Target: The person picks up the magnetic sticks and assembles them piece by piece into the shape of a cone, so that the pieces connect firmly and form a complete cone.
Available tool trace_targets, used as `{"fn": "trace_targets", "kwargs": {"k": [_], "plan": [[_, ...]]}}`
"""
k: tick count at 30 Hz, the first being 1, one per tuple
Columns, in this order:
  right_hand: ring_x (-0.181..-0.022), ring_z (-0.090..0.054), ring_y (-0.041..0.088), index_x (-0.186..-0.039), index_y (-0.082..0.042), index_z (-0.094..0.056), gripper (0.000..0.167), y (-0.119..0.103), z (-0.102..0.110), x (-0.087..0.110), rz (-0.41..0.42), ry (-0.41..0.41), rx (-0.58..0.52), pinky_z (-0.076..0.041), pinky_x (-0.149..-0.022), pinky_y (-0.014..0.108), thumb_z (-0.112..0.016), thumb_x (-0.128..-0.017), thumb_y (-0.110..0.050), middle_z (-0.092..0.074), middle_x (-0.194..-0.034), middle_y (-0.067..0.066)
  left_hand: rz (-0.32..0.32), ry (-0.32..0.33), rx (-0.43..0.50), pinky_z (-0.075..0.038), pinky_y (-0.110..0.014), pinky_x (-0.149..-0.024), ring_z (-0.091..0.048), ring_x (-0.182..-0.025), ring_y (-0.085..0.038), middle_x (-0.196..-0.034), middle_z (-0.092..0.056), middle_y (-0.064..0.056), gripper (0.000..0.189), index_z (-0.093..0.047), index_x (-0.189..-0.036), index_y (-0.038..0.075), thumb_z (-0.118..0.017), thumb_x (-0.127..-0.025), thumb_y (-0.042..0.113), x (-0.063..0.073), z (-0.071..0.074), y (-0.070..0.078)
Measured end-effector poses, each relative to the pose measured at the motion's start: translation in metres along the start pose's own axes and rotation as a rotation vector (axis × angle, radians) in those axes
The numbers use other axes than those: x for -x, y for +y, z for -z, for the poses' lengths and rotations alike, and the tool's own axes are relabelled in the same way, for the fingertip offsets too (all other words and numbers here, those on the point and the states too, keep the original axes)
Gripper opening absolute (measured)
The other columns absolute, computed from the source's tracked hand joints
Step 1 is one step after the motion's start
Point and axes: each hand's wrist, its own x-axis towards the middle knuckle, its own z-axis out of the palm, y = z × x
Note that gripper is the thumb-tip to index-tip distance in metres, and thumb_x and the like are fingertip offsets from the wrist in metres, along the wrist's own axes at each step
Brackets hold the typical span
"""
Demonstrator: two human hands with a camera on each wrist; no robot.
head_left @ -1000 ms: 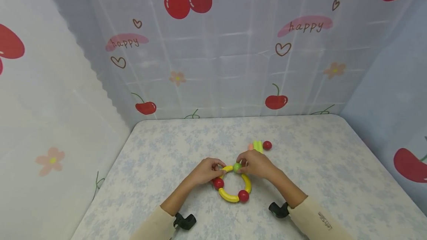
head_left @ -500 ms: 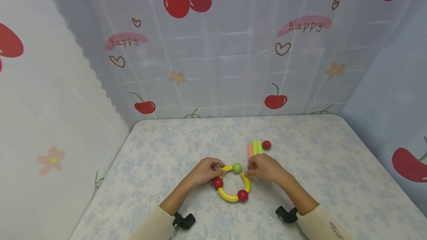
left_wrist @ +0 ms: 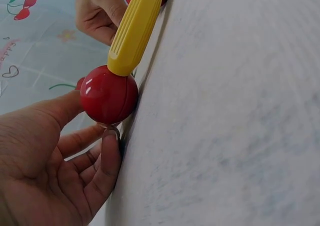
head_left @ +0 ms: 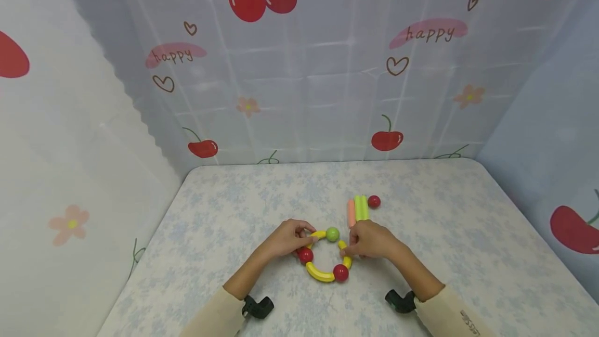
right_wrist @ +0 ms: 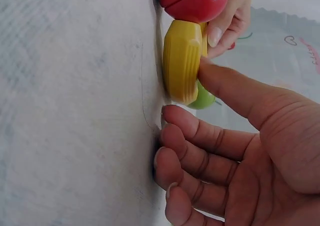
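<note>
In the head view, yellow curved pieces and balls form a ring on the table. My left hand [head_left: 291, 238] grips the upper-left yellow curved piece [head_left: 320, 234], beside a red ball [head_left: 305, 255]. My right hand [head_left: 372, 239] pinches the right-hand yellow curved piece [right_wrist: 182, 61], its thumb against the ridged side in the right wrist view. A gap separates that piece from the green ball [head_left: 333, 234] at the top of the ring. Its lower end meets another red ball [head_left: 341, 273]. A third yellow curved piece [head_left: 320, 273] joins the two red balls along the bottom.
Beyond my right hand lie a pink stick [head_left: 351, 213], light green sticks [head_left: 361, 207] and a loose red ball [head_left: 374, 202]. The table [head_left: 224, 196] has a pale floral cover. A cherry-print curtain [head_left: 309, 92] stands behind it.
My right hand has let go of the green ball, drawn back to the right and taken hold of the right-hand yellow curved piece. My left hand has stayed in place.
</note>
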Motion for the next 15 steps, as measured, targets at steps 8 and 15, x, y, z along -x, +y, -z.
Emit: {"fn": "trace_targets", "kwargs": {"k": [8,15], "plan": [[-0.047,-0.048,0.010,-0.062,-0.014,-0.064,0.033,-0.0047,-0.0049,0.0007,-0.015,0.037,0.008,-0.032,-0.047,0.024,-0.084,-0.084,-0.028,-0.054,-0.051,-0.003,-0.006,0.008,0.011,-0.053,-0.029,-0.047,-0.058,-0.049,-0.013,-0.072,-0.063,0.000,0.022,-0.074,-0.114,0.011,-0.070,-0.098,0.025,-0.0004,0.0000,-0.0018],[-0.051,-0.050,0.012,-0.064,-0.017,-0.064,0.030,-0.0087,-0.0051,-0.0001,-0.062,0.102,0.038,-0.039,-0.049,0.026,-0.085,-0.084,-0.027,-0.055,-0.055,-0.003,-0.008,-0.002,0.005,-0.052,-0.027,-0.047,-0.057,-0.048,-0.014,-0.069,-0.064,0.000,0.023,-0.074,-0.116,0.010,-0.074,-0.095,0.020,0.0002,0.0000,-0.0007]]}}
